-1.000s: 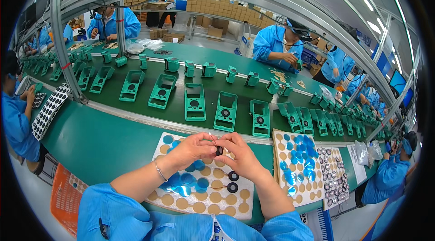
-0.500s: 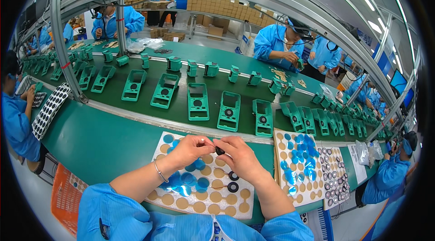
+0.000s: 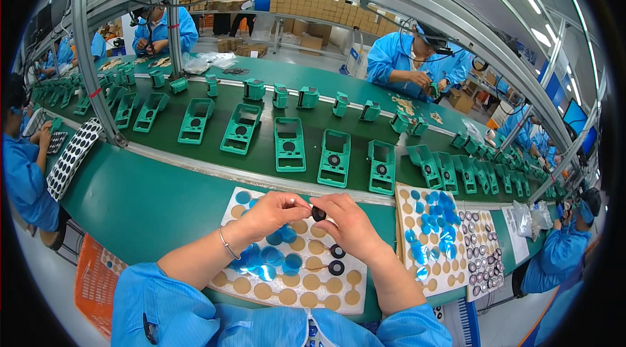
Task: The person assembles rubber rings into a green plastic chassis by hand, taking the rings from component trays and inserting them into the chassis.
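A small round black part, which looks like a little speaker, is gripped between the thumb and fingers of my right hand. Right beside it, the fingertips of my left hand are pinched together; what they hold is too small to make out. Beneath both hands lies a white sheet with rows of tan round stickers. Loose blue film discs are scattered over its left and middle. Two more round black parts with thin leads rest on its right side.
Beyond the sheet, green plastic housings stand in rows on the belt. A second sticker sheet with blue discs and a sheet of round metallic parts lie to the right. Metal frame posts rise ahead; co-workers sit around.
The black part has turned so more of its round face shows, still in my right hand. My left hand stays pinched beside it. The housings have shifted slightly to the right.
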Demonstrator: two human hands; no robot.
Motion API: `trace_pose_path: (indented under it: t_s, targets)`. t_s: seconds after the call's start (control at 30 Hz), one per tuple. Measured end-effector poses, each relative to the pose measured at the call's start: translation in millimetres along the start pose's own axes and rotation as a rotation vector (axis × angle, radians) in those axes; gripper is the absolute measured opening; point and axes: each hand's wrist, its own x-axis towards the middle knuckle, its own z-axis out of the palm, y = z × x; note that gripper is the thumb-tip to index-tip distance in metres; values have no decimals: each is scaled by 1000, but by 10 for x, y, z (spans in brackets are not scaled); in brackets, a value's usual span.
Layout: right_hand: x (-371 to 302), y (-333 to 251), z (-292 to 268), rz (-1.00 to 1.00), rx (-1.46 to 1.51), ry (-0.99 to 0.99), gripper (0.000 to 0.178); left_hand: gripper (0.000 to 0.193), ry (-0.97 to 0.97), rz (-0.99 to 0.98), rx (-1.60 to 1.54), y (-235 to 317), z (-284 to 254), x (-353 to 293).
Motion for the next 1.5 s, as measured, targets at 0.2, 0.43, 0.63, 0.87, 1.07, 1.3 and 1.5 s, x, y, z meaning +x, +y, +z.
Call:
trace_pose_path:
  t_s: [0.2,0.43,0.63,0.87,1.07,1.3,1.5]
  targets:
    - [29,-50,15,-5,-65,-26,46,13,-4,63,112,-47,-53,6]
    - [39,44,63,73,206,-52,41,10,-24,-10,-22,-5,-46,-20]
    - [57,60,114,211,509,-73,38,11,-65,-85,-129,8,-82,-21]
    - [79,89,149,163,502,-46,37,13,-74,7,-42,-7,-108,-42]
    - [92,52,106,15,139,1,41,14,-47,11,80,59,-111,-78]
    - [99,-21,139,-30,3,0,41,13,-17,85,140,0,-125,-75]
    - [108,-18,162,-35,51,1,41,6,-15,53,36,-13,-125,-82]
